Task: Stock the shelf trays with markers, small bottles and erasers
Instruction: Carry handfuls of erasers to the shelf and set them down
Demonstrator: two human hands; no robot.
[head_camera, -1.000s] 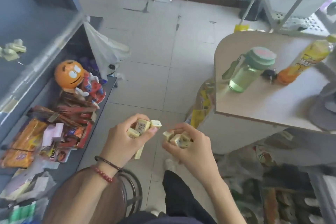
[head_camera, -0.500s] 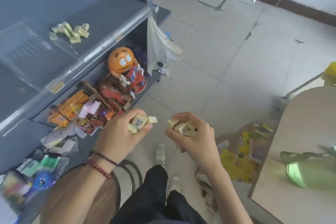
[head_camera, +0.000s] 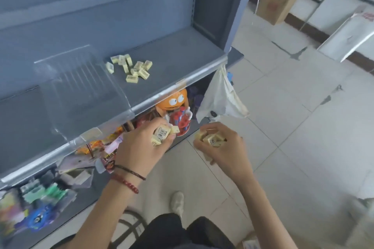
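The curled fingers of the left hand (head_camera: 139,147) are wrapped round a bunch of small yellow erasers (head_camera: 161,133), and more are squeezed in the right hand (head_camera: 222,147). Both bunches are held low, in front of the shelf (head_camera: 182,52). So many are held that some could be dropped on the floor (head_camera: 283,127) before the clear tray (head_camera: 81,87) is reached.
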